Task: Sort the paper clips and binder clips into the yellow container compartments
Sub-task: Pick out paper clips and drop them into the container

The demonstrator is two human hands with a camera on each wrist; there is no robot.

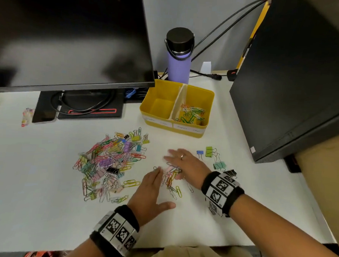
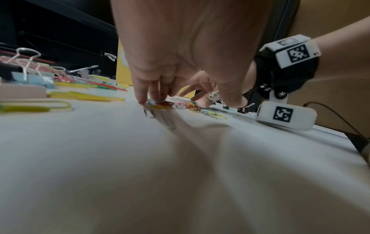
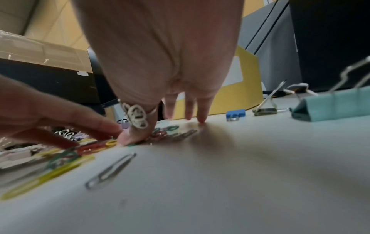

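At nine o'clock on the white desk (image 1: 44, 180) a large mixed heap of clips (image 1: 110, 162) lies spread out, coloured paper clips tangled with pastel binder clips. Just to its right, near the centre, the person's left hand (image 1: 150, 194) lies palm down with fingers straight and thumb spread toward three o'clock; the left wrist view shows its fingertips (image 2: 143, 98) touching a small cluster of paper clips (image 1: 172, 179), gripping nothing. That cluster sits between both hands, and a single silver paper clip (image 3: 111, 171) lies apart at its five o'clock edge. The right hand (image 1: 186, 164), a ring on one finger, rests flat with fingers extended toward ten o'clock; in the right wrist view its fingertips (image 3: 201, 118) press on the desk and clips, holding nothing. Farther right, at three o'clock, a blue binder clip (image 1: 200, 152), a green binder clip (image 1: 209, 151), a teal binder clip (image 1: 219, 166) and a black binder clip (image 1: 231, 173) sit well apart from the heap. At twelve o'clock stands the yellow container (image 1: 207, 102): its left compartment holds nothing visible, and its right compartment holds paper clips in a loose pile.
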